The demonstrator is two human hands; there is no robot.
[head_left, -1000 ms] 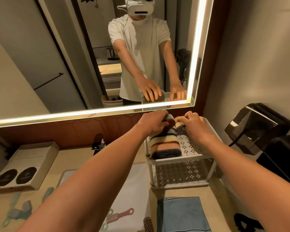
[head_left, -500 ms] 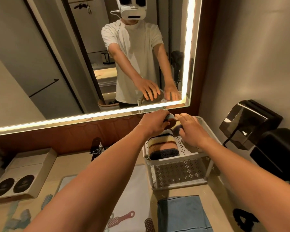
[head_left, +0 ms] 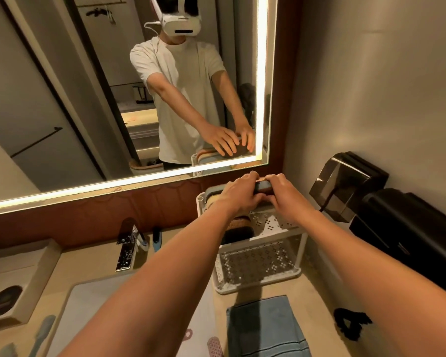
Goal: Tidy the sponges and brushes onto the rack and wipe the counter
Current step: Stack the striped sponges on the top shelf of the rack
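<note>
A white perforated two-tier rack (head_left: 276,234) stands on the counter against the right wall. Striped sponges (head_left: 238,228) lie on its top shelf, partly hidden by my left forearm. At the far end of that shelf a dark sponge (head_left: 263,188) sits between my hands. My left hand (head_left: 238,194) curls over its left side, and my right hand (head_left: 283,197) grips its right side. A pink brush (head_left: 214,346) and pale blue brushes (head_left: 43,328) lie near the bottom edge of the view, the pink one on the white mat. A folded blue cloth (head_left: 265,328) lies in front of the rack.
A faucet (head_left: 126,248) and a small blue brush (head_left: 156,238) stand at the back wall under the lit mirror. A beige tray box (head_left: 18,279) sits at the left. Black dispensers (head_left: 345,186) hang on the right wall, and a black clip (head_left: 350,323) lies below them.
Both hands have moved further back along the top shelf and closed together on the dark sponge. The camera has tilted, bringing the faucet and more of the counter into view.
</note>
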